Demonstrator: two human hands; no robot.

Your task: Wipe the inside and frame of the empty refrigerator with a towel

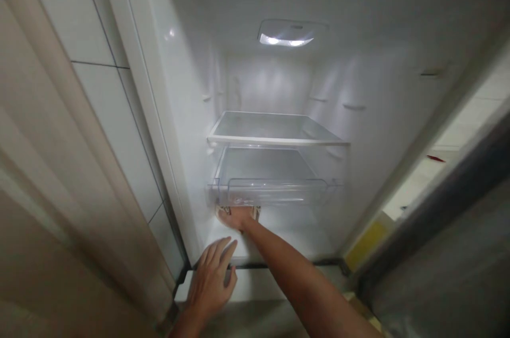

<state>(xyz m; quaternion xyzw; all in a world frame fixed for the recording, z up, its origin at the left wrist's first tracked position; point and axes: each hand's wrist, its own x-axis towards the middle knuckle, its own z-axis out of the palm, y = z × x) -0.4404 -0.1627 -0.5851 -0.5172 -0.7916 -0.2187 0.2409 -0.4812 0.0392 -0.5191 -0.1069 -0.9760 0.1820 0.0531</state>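
My right hand (pixel 241 217) reaches deep into the bottom of an open fridge (pixel 183 168). It has hold of a pale cloth (pixel 223 218) with dark markings, low against the inner left side on the white fridge floor (pixel 287 229). The clear plastic front above partly covers those fingers. Nearer to me, my left hand (pixel 213 277) hovers by the fridge's front sill (pixel 255 279), fingers stretched and holding nothing.
A glass shelf (pixel 266 125) and a clear plastic drawer or tray front (pixel 279 192) sit above my right hand. A lit lamp (pixel 286 35) is higher up. Tiled wall (pixel 115 115) runs along the left, and the dark door edge (pixel 434 210) stands right.
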